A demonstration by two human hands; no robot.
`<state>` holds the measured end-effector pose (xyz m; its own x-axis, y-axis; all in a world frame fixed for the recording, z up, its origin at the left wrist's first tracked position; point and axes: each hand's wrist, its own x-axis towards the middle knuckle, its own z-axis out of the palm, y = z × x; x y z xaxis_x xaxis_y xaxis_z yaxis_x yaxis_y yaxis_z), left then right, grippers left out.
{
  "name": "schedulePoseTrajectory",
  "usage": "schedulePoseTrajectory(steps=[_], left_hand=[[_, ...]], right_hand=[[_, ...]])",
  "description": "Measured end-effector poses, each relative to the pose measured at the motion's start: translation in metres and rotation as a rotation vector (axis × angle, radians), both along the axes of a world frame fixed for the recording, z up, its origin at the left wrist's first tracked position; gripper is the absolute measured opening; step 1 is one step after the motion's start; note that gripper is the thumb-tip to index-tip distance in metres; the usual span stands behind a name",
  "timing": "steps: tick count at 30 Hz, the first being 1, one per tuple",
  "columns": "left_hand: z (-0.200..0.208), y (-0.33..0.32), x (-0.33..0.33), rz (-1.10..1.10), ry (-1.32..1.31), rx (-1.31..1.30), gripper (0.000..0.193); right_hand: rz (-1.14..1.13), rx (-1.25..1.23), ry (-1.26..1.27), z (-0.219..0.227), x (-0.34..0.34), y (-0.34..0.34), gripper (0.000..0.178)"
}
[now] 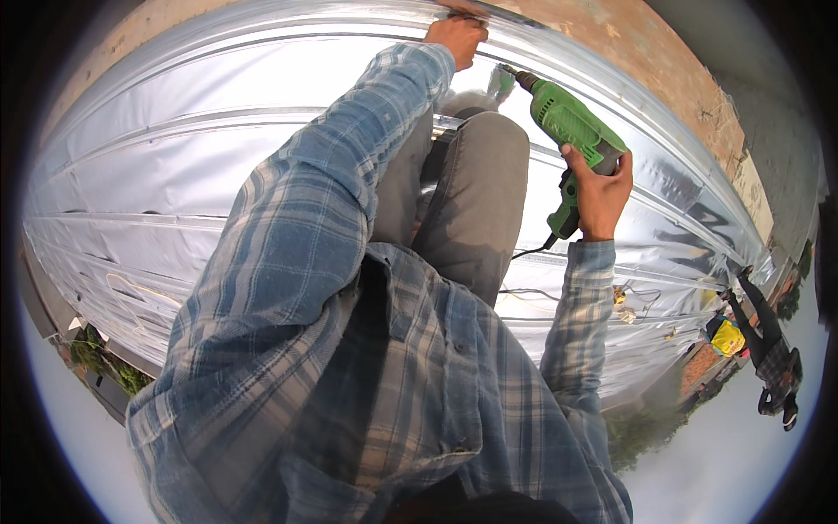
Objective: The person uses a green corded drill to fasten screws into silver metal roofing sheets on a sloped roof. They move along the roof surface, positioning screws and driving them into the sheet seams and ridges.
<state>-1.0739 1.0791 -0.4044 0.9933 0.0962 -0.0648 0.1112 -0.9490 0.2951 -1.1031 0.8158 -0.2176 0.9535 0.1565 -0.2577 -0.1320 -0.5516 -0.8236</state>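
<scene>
My right hand (602, 194) is wrapped round the grip of a green corded power drill (576, 125). The drill's chuck and bit point up and left, just above the shiny silver foil-faced sheeting (288, 162). My left hand (457, 40) is stretched far forward to the sheeting's upper edge, where it meets the plastered wall (602, 35). Its fingers are curled and pressed together; whatever lies between them is hidden. The drill's black cord (534, 251) runs down from its handle and passes behind my right sleeve.
Raised metal ribs (148, 133) cross the sheeting. Thin cables (532, 295) and small yellow items (620, 295) lie beyond my right forearm. At far right another person (772, 358) stands beside a yellow bag (727, 337). Green plants (113, 362) show past the left edge.
</scene>
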Motion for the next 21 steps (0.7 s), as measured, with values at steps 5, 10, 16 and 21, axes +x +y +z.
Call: schedulePoseTrajectory(steps=[5,10,16,21], left_hand=[[-0.013,-0.001,0.006,0.032,0.040,0.043,0.035],[-0.014,-0.002,0.010,-0.002,0.017,0.056,0.037],[-0.016,0.003,0.003,-0.026,-0.061,0.047,0.028],[-0.028,0.000,0.004,-0.043,-0.083,-0.016,0.026]], right_hand=[[0.037,-0.031,-0.037,-0.004,0.003,0.004,0.049],[0.130,-0.169,-0.175,-0.001,0.006,0.014,0.052],[0.402,-0.333,-0.183,0.013,0.001,0.055,0.062],[0.394,-0.372,-0.098,0.024,0.015,0.068,0.062]])
